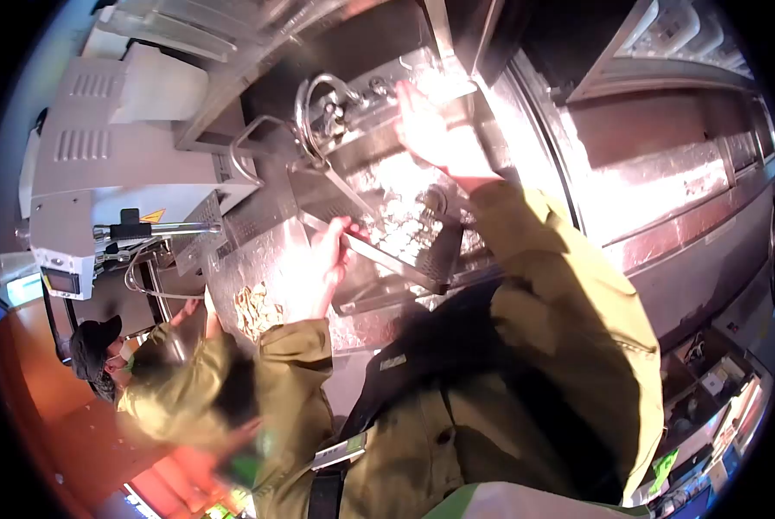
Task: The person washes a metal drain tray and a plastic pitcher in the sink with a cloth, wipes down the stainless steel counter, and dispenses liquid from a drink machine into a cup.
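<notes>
A perforated metal pan [383, 258] sits tilted in the steel sink [361, 147], with glistening wet contents [405, 216] whose kind is lost in the glare. My left hand [325, 259] is closed around the pan's near rim. Up by the tap fittings [379, 86], my right hand [426, 130] reaches across the sink with its fingers stretched out. Bright light washes it out, and I cannot tell whether it touches a fitting. The curved chrome faucet [305, 104] stands at the sink's back left.
Pale strips of food [258, 311] lie on the steel counter left of the sink. Beyond them is a large grey machine [102, 164]. A co-worker in a dark cap [98, 342] works at the lower left. A metal ledge [655, 190] runs along the right.
</notes>
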`<state>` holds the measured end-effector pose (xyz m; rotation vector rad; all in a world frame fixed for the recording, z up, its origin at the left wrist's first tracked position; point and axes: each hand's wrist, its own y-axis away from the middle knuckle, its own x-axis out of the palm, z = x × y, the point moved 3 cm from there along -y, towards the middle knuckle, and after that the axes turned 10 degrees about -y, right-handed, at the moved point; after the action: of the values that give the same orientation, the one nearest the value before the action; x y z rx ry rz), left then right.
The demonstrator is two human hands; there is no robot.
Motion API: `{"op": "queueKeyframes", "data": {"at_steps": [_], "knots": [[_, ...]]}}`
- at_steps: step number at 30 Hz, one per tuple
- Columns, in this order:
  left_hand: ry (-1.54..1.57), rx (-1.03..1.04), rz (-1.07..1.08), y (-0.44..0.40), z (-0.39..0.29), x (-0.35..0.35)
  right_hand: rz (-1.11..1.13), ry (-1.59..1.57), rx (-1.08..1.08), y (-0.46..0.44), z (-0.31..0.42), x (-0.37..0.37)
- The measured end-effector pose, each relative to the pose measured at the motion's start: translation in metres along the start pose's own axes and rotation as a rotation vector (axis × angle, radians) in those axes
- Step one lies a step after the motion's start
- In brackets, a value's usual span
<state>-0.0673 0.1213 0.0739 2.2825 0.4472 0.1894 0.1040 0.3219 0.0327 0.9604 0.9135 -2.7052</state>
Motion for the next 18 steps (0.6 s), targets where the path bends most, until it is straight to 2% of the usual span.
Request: {"op": "queueKeyframes", "data": {"at_steps": [1, 2, 3, 4, 5, 6, 7, 9, 10, 11, 12, 13, 14, 15, 16, 17, 18], "knots": [[0.053, 0.0, -0.028, 0.019, -0.011, 0.016, 0.063, 0.026, 0.203, -0.026, 0.004, 0.01], [0.107, 0.002, -0.029, 0.023, -0.009, 0.02, 0.128, 0.016, 0.317, -0.045, 0.003, 0.017], [0.16, 0.006, -0.023, 0.024, -0.01, 0.026, 0.325, -0.182, 0.56, -0.059, -0.003, 0.024], [0.214, 0.035, -0.029, 0.034, -0.017, 0.039, 0.35, -0.269, 0.679, -0.064, -0.011, 0.042], [0.269, 0.089, 0.033, 0.038, -0.019, 0.046, 0.484, -0.322, 0.649, -0.071, -0.004, 0.03], [0.299, 0.132, 0.052, 0.041, -0.023, 0.052, 0.571, -0.242, 0.472, -0.071, 0.009, 0.019], [0.334, 0.161, 0.067, 0.051, -0.027, 0.06, 0.581, -0.301, 0.516, -0.063, 0.007, 0.025], [0.326, 0.244, 0.042, 0.06, -0.03, 0.066, 1.124, -0.386, 0.222, -0.043, 0.002, -0.001], [0.356, 0.249, 0.052, 0.065, -0.032, 0.067, 1.197, -0.442, -0.239, -0.026, -0.035, 0.022], [0.387, 0.25, 0.06, 0.069, -0.036, 0.064, 1.168, -0.245, -0.005, -0.018, 0.003, -0.056], [0.421, 0.249, 0.071, 0.074, -0.039, 0.056, 1.045, -0.43, 0.185, 0.014, -0.012, -0.088], [0.458, 0.249, 0.083, 0.077, -0.045, 0.049, 1.228, -0.447, 0.262, 0.036, -0.008, -0.13], [0.549, 0.236, 0.097, 0.091, -0.057, 0.049, 1.256, -0.533, -0.003, 0.06, -0.001, -0.164], [0.635, 0.218, 0.104, 0.102, -0.066, 0.045, 1.331, -0.765, 0.077, 0.084, 0.01, -0.189], [0.727, 0.175, 0.119, 0.107, -0.074, 0.04, 1.229, -0.755, 0.239, 0.115, 0.02, -0.194], [0.816, 0.129, 0.136, 0.112, -0.082, 0.038, 1.03, -0.746, 0.147, 0.116, 0.061, -0.207], [0.808, 0.119, 0.244, 0.127, -0.093, 0.042, 0.742, -0.7, 0.167, 0.115, 0.082, -0.207]]}}
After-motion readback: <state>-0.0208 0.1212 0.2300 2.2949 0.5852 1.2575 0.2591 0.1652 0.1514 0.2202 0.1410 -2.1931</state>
